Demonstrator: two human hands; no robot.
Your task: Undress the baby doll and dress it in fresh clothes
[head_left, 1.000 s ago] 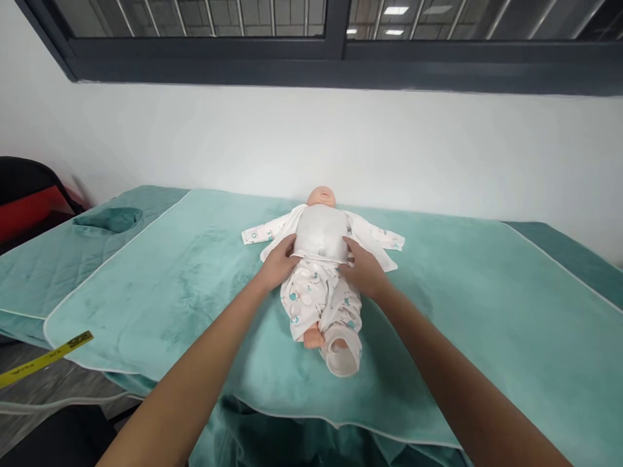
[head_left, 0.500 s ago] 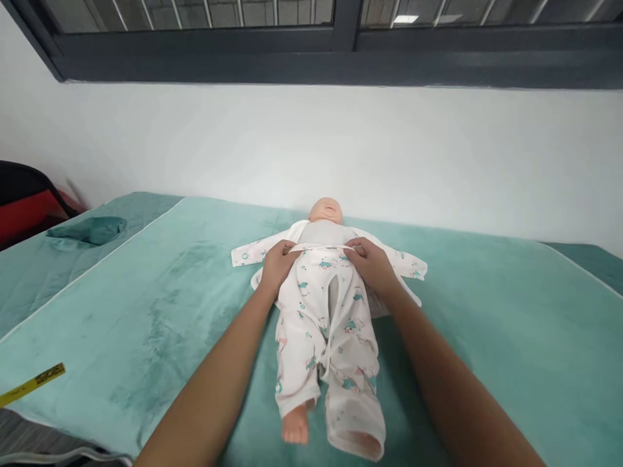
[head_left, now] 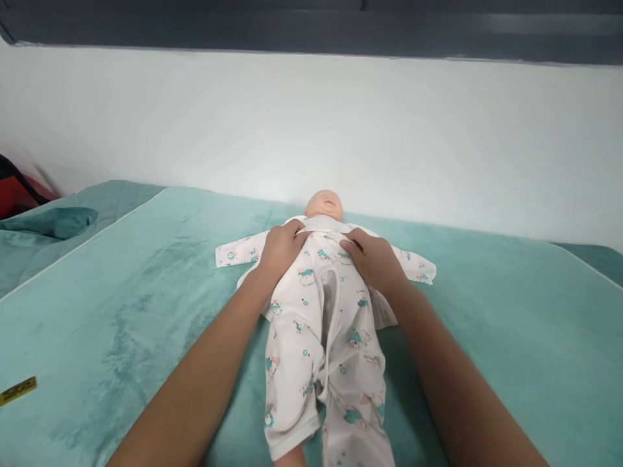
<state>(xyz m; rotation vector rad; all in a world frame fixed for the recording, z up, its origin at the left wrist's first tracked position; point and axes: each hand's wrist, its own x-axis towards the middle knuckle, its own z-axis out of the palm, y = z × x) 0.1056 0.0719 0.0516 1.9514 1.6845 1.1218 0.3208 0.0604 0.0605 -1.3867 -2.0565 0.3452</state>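
A baby doll (head_left: 324, 203) lies on its back on a green padded bed, its head toward the wall. White printed baby trousers (head_left: 296, 324) with an open crotch cover its legs; one foot shows partly below the hem. My left hand (head_left: 282, 248) pinches the waistband on the left side. On the other side my right hand (head_left: 372, 259) grips the same waistband, which reaches up over the doll's belly. A matching printed shirt (head_left: 238, 250) lies spread open beneath the doll, its sleeves stretched out to both sides.
The green bed cover (head_left: 501, 337) runs up to the white wall (head_left: 311, 130). Above is a dark window frame (head_left: 311, 29). A yellow strip (head_left: 18, 391) lies at the left, and a red and black object (head_left: 19, 191) stands at the far left.
Both hands have pulled the waistband higher toward the doll's chest, so less of its torso shows. The view has moved closer and tilted down.
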